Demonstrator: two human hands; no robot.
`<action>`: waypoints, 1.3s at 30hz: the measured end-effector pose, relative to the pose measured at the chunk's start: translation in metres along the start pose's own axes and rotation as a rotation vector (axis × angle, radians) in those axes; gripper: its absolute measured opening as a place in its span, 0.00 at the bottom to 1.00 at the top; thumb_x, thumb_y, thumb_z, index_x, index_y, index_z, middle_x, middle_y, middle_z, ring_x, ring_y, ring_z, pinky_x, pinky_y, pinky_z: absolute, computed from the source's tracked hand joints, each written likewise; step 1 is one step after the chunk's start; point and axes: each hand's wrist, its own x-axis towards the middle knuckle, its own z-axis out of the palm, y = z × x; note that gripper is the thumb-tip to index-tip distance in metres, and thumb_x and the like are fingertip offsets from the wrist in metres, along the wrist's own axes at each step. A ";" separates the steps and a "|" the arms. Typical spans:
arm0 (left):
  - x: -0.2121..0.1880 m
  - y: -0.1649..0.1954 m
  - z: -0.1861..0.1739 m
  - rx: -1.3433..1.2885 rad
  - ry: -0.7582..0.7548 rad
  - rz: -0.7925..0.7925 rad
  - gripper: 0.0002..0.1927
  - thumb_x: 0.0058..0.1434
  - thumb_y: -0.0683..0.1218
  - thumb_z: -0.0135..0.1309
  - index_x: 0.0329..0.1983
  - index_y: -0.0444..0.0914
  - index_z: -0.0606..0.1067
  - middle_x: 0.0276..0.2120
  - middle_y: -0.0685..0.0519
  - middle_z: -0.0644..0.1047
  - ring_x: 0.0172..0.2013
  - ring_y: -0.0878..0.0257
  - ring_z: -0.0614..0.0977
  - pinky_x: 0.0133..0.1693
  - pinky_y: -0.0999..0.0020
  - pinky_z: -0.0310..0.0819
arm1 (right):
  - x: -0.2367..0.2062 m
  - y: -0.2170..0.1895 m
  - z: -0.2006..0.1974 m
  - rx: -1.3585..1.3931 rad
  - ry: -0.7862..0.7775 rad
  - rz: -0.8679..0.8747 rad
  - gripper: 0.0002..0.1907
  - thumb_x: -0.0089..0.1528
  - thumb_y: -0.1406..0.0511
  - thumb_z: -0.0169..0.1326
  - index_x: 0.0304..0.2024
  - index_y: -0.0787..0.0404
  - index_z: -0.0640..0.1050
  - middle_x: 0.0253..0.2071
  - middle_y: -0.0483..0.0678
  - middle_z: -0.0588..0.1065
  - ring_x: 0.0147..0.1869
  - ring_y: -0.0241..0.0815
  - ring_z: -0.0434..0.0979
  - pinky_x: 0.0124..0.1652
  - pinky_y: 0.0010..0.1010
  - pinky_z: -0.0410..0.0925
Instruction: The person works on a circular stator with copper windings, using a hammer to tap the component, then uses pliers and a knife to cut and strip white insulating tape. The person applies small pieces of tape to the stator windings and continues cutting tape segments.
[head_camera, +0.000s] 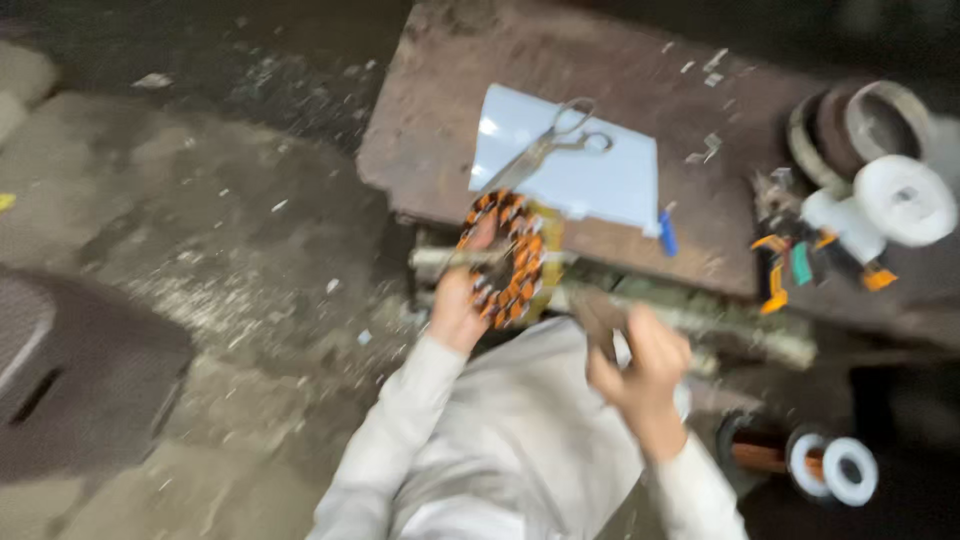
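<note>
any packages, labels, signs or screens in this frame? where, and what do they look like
No screens, signs or readable labels show; the frame is blurred.
White sheet: flat on the brown bench, roughly rectangular, plain pale blue-white, under the scissors.
White spool: right end of the bench, round, white.
White-rimmed reels: low at the right, round, one with copper wire.
Left hand holds the orange wound ring, which bears no label.

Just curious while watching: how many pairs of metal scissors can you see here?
1. The silver metal scissors lie on the white sheet on the brown workbench; blur or clutter could hide others.
</note>
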 end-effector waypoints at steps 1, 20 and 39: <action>0.004 0.004 -0.002 0.010 0.051 0.027 0.19 0.62 0.51 0.58 0.51 0.36 0.76 0.43 0.48 0.83 0.41 0.59 0.86 0.44 0.62 0.82 | 0.002 -0.002 -0.001 -0.003 0.099 -0.030 0.18 0.50 0.75 0.59 0.38 0.56 0.68 0.28 0.53 0.68 0.28 0.51 0.68 0.31 0.35 0.68; 0.020 0.015 0.047 0.646 0.142 0.232 0.20 0.57 0.41 0.65 0.52 0.28 0.78 0.43 0.46 0.82 0.39 0.61 0.84 0.43 0.65 0.81 | 0.013 0.125 0.031 0.034 -0.212 0.653 0.20 0.52 0.67 0.64 0.44 0.63 0.72 0.25 0.52 0.73 0.26 0.50 0.76 0.31 0.37 0.68; 0.226 -0.046 0.101 1.754 -0.303 -0.182 0.30 0.45 0.58 0.72 0.40 0.30 0.81 0.32 0.46 0.84 0.31 0.62 0.84 0.36 0.68 0.78 | 0.084 0.243 0.054 -0.266 -0.166 0.466 0.19 0.55 0.63 0.66 0.42 0.68 0.77 0.36 0.62 0.76 0.41 0.64 0.76 0.41 0.49 0.68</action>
